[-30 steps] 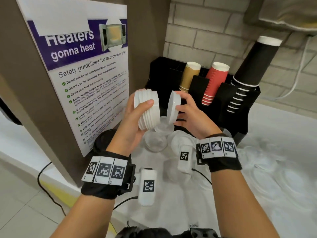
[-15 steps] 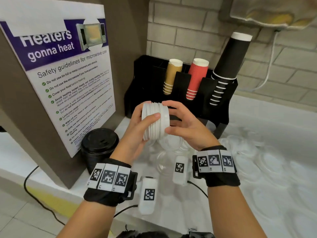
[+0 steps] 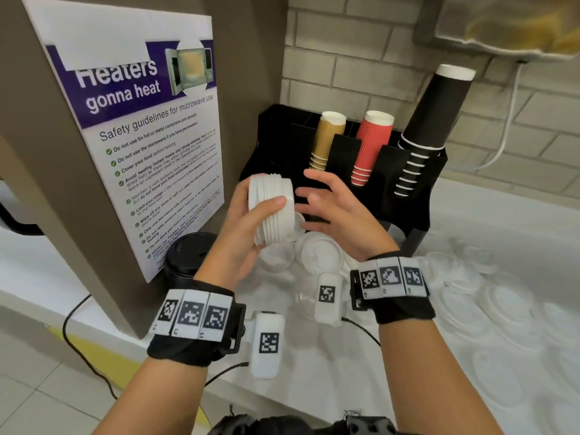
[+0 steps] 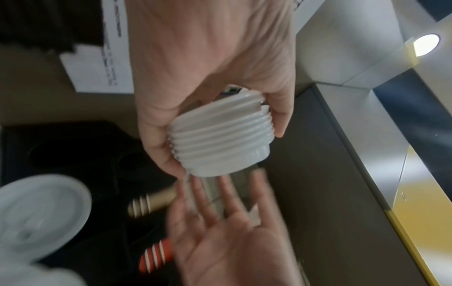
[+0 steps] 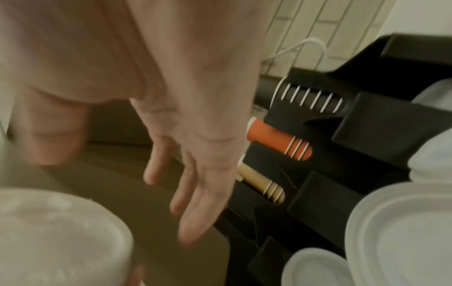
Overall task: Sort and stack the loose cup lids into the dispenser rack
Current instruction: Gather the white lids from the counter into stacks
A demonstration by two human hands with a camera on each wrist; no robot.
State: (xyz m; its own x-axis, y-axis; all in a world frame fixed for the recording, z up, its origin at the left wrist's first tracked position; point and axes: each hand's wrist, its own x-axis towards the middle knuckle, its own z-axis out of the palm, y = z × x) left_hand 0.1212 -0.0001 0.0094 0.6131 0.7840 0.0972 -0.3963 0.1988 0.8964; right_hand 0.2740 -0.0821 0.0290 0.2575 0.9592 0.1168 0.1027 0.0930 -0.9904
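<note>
Fingers [image 3: 276,203] of left hand [image 3: 248,227] grip the nested white lid stack [image 3: 272,211], held sideways above the table [image 3: 345,356], in front of the black dispenser rack [image 3: 417,196]. Right hand [image 3: 332,211] open, empty, just beside the stack. Judging progress: partway; many loose lids [image 3: 321,254] left on table, none visibly racked.

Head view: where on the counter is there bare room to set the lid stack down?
Bare counter shows at the front edge, between the wristbands. The rack slots left of the tan cups look empty. Crowded: loose lids spread in front of the rack and to its right.
</note>
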